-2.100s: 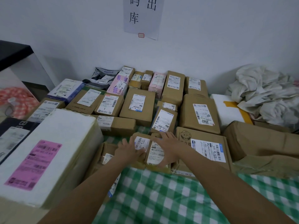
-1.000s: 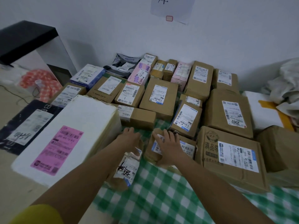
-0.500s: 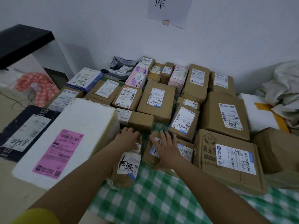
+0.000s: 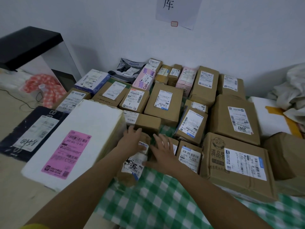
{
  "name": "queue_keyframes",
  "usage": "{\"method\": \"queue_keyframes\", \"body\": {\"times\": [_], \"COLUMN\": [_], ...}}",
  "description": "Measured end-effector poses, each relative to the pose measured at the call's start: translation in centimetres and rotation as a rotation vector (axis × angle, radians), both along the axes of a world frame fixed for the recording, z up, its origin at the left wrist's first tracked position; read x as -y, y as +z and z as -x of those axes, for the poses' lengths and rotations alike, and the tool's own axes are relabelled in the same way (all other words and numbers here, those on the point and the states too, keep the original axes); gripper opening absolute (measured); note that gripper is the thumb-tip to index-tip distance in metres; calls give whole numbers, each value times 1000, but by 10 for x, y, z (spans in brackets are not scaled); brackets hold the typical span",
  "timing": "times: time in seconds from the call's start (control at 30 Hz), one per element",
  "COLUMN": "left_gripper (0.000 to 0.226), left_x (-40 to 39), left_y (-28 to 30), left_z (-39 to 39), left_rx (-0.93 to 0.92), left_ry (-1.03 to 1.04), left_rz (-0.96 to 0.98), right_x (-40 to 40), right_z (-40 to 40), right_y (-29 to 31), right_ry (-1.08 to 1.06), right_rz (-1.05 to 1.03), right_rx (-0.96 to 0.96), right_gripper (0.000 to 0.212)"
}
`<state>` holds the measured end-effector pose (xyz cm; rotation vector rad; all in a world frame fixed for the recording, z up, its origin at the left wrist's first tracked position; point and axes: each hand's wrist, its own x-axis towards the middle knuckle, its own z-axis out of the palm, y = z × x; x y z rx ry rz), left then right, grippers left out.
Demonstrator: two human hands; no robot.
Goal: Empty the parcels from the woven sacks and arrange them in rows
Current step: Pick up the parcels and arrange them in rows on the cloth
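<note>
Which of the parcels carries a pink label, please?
The big white foam box at the left; its label is pink, while the other parcels' labels are white.

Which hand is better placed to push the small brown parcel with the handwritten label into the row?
Left. The left hand already rests on the small brown parcel; the right hand lies flat beside it, over the neighbouring box.

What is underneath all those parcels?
A green checked cloth shows in front and in gaps between the parcels. How far it runs beneath them is covered.
</note>
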<state>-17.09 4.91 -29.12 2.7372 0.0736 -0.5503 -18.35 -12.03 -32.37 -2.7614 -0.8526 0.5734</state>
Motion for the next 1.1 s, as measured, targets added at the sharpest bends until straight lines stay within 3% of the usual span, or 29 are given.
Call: {"method": "queue_keyframes", "body": {"times": [0.13, 0.3, 0.47, 0.63, 0.83, 1.1], "left_gripper": [49, 68, 71, 48, 29, 34], "left_x": [3, 0, 0, 26, 74, 163], "left_y": [2, -7, -6, 11, 32, 63], "left_z": [-4, -1, -3, -16, -30, -26], "left_rx": [134, -40, -85, 89, 317, 442], "left_ry": [-26, -113, -168, -172, -103, -126], "left_rz": [95, 115, -44, -32, 244, 458], "right_x": [-3, -1, 9, 44, 91, 173], "right_z": [-11, -17, -20, -22, -22, -16], "right_y": [6, 5, 22, 48, 70, 98], "right_ry": [-114, -161, -215, -172, -151, -211], "right_rz": [-43, 50, -16, -131, -249, -351], "right_rx": [57, 34, -81, 27, 280, 339], "right_gripper": [68, 67, 62, 43, 30, 23]}}
